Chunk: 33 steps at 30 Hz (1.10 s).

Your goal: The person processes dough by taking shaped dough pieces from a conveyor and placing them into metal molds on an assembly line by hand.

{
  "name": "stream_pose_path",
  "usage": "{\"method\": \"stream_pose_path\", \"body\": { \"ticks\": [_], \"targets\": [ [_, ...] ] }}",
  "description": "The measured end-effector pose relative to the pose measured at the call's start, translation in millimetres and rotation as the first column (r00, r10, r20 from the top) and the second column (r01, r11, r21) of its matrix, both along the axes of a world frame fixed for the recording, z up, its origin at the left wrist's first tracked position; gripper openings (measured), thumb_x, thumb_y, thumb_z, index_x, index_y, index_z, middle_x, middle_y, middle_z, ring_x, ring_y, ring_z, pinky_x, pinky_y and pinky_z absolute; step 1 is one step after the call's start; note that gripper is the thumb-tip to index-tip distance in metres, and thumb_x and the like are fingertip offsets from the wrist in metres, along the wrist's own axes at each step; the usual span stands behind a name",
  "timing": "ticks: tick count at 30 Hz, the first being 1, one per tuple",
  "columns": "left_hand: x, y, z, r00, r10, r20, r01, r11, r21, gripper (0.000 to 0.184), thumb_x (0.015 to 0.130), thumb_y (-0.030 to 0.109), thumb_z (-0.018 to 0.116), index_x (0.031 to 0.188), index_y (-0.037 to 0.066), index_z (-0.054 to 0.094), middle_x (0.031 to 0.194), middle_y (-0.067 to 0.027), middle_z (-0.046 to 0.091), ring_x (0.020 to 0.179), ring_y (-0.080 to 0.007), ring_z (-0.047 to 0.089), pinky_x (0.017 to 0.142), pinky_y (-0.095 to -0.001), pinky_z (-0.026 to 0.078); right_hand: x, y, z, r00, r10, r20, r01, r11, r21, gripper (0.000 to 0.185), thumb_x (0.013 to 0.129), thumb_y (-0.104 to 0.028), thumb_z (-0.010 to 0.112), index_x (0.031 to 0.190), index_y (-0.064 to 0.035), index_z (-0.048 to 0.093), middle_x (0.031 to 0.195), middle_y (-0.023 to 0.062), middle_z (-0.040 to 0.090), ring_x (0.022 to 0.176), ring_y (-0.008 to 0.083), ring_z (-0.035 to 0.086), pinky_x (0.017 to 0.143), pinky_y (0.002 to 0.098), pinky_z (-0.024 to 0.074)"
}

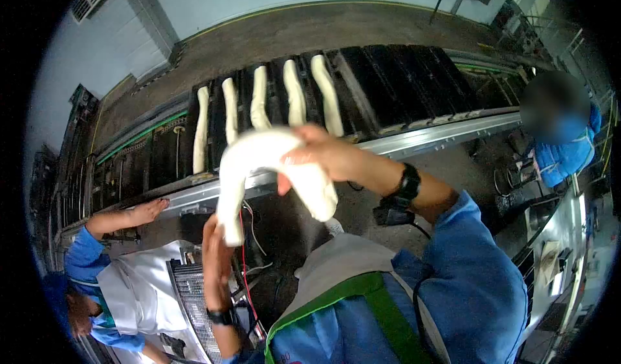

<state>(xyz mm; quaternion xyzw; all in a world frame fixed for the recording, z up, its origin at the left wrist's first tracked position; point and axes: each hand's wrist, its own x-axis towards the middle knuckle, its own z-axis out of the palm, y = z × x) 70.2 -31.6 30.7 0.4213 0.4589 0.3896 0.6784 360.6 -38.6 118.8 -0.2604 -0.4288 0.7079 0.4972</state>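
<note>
Dough strip (259, 147), pale & limp-looking, is up in the air in front of the wearer, bent in an arch w/ both ends hanging; from this view it overlaps the near edge of the conveyor & its metal rail (427, 139). R hand (314, 157) grasps it on the R side of the arch, fingers over the top, thumb tucked under. L hand (217, 251) is at the other, lower end, dough against the fingers; it's blurred, so can't tell if they're closed on it or just supporting.

Behind, 5 more pale strips (259, 99) lie side by side, spaced apart, on the conveyor's black slats (407, 79); bare slats run on to the R. R wrist has a dk. band (409, 183), L wrist likewise.

Far L, a co-worker in blue w/ white apron (139, 289) has 1 hand (145, 214) flat-ish by the rail, fingers extended, nr. a metal mesh panel (194, 293). Far R, another person in blue (563, 150) is beside the line. Red cord (244, 254) hangs just R of the L hand.
</note>
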Motion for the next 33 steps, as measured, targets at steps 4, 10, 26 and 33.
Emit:
{"method": "stream_pose_path", "body": {
  "ticks": [4,10,26,33],
  "targets": [
    [60.1,22.9,7.0,0.991,-0.134,0.023,0.13,0.983,0.128,0.033,0.084,0.027,0.047,0.111,0.008,0.043,0.113,-0.0072,0.046,0.099,-0.0198,0.048,0.083,-0.0331,0.038,40.9,12.5,41.3,0.931,-0.356,0.083,0.34,0.927,0.161,0.038,0.076,-0.012,0.055,0.104,0.0068,0.041,0.084,0.016,0.056,0.062,0.0187,0.06,0.055,0.0264,0.0527],
    [64.5,-8.2,-2.9,0.953,-0.275,-0.125,0.291,0.948,0.132,0.026,0.084,0.024,0.046,0.104,0.007,0.049,0.104,-0.0036,0.05,0.095,-0.0168,0.05,0.08,-0.0287,0.038,109.2,63.6,36.3,0.757,-0.635,0.157,0.523,0.732,0.438,0.036,0.076,-0.011,0.057,0.105,0.0032,0.042,0.086,0.0109,0.054,0.066,0.0162,0.059,0.057,0.0257,0.0499],
    [56.6,-109.5,-55.7,0.999,0.042,-0.028,-0.044,0.996,-0.073,0.018,0.085,0.019,0.044,0.097,0.009,0.051,0.101,-0.0035,0.054,0.09,-0.0126,0.051,0.074,-0.0244,0.038,152.3,46.8,-187.0,0.941,-0.261,0.217,0.338,0.782,-0.524,0.034,0.077,-0.022,0.058,0.1,0.0008,0.048,0.086,0.0144,0.052,0.072,0.0266,0.057,0.061,0.0352,0.0506],
    [63.4,-124.8,-47.3,0.99,0.119,-0.076,-0.126,0.987,-0.103,0.018,0.085,0.019,0.044,0.096,0.007,0.052,0.099,-0.0037,0.054,0.088,-0.0121,0.052,0.074,-0.0247,0.039,131.3,89.6,-192.1,0.928,-0.27,0.256,0.353,0.857,-0.376,0.035,0.077,-0.023,0.055,0.101,0.0023,0.047,0.083,0.0127,0.054,0.07,0.0238,0.057,0.063,0.0319,0.0497]
  ]
}}
